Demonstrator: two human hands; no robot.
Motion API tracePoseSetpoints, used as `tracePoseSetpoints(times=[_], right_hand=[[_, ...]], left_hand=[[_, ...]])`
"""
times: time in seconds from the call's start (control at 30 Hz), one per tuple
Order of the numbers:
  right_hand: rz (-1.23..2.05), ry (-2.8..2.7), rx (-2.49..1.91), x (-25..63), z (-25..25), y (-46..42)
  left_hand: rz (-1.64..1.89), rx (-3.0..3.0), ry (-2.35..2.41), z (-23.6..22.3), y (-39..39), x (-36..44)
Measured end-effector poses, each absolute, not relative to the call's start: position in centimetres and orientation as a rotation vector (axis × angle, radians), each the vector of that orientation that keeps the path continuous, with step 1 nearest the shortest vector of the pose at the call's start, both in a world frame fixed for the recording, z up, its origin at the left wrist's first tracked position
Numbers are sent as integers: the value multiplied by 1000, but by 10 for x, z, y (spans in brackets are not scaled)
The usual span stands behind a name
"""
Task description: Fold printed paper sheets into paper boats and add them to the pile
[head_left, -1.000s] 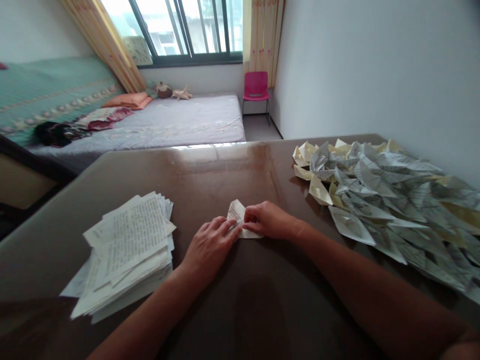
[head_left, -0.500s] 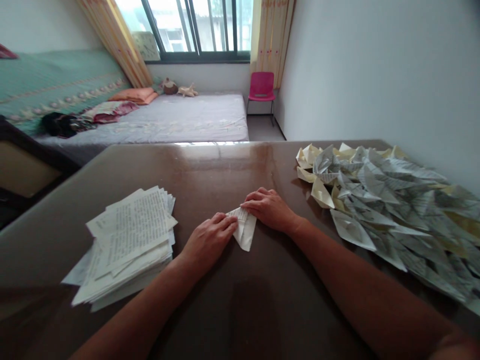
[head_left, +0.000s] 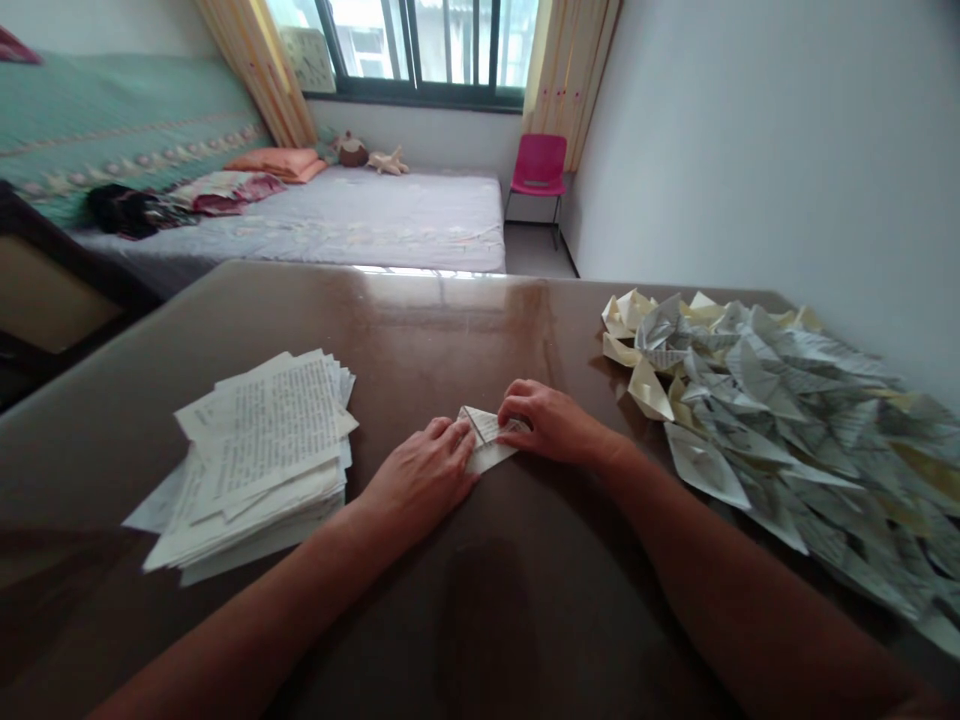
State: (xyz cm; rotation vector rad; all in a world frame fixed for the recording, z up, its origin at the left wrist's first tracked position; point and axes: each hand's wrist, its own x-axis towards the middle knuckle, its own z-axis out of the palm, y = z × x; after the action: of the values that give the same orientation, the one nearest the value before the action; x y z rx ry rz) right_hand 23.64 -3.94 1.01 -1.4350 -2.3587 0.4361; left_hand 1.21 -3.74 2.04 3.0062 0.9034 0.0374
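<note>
A small folded sheet of printed paper (head_left: 486,426) lies on the brown table between my two hands. My left hand (head_left: 430,466) grips its left side, with the fingers closed together over the edge. At the right corner my right hand (head_left: 546,420) pinches the paper between thumb and curled fingers. Printed lines show on the upper fold, and a plain strip lies below it. The parts under my fingertips are hidden.
A loose stack of printed sheets (head_left: 262,450) stands to the left on the table (head_left: 420,330). Many folded paper boats (head_left: 757,400) are heaped along the right side by the wall. Beyond the table are a bed (head_left: 405,215) and a pink chair (head_left: 538,165).
The folded paper has turned, its lower point swinging away from me. My right hand has changed from lying over the top edge to pinching the right corner. The camera view has shifted slightly.
</note>
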Motion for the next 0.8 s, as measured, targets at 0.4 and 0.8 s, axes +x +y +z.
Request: tracePoseSetpoints(times=[0.4, 0.8], right_hand=[[440, -2531, -1158, 233, 13, -45], [446, -2610, -1114, 219, 22, -52]], left_hand=[[-230, 3050, 892, 24, -39, 4], [-157, 2913, 787, 33, -29, -5]])
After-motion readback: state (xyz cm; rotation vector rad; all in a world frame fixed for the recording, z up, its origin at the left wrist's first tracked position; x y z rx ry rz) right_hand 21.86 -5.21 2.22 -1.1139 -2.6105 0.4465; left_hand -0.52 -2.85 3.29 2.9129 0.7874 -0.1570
